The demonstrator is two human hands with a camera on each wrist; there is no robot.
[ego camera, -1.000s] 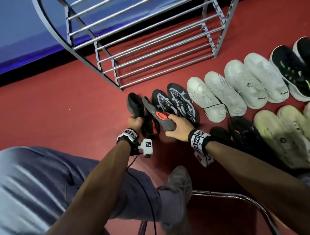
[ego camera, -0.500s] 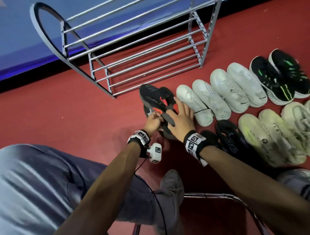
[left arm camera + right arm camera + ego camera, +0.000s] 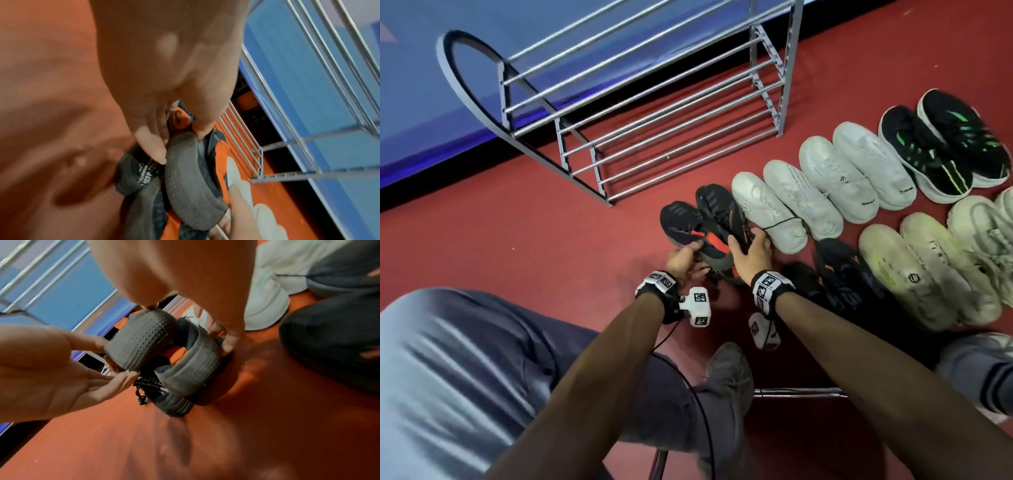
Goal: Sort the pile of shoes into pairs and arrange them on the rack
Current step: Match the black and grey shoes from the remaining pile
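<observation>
Two dark grey shoes with orange trim stand side by side on the red floor, toes towards the rack [image 3: 640,102]. My left hand [image 3: 681,260] pinches the heel collar of the left dark shoe [image 3: 676,216] between thumb and fingers [image 3: 152,146]. My right hand [image 3: 750,253] curls round the heel of the right dark shoe [image 3: 717,202], its fingertips [image 3: 226,339] on the outer side. Both ribbed grey heels [image 3: 193,369] show close up in the wrist views. The metal rack is bare on every bar I can see.
Right of the dark pair run two white sneaker pairs [image 3: 767,212] and a black-and-green pair [image 3: 941,147]. A nearer row holds a black pair [image 3: 849,281] and pale cream shoes [image 3: 928,274]. A chair's chrome bar [image 3: 798,392] and my own grey shoe [image 3: 729,373] lie below my arms.
The dark shoes were held tilted with an orange-marked sole showing; now they are upright, lower and further right, against the white sneakers. Both hands have slid back to the heels.
</observation>
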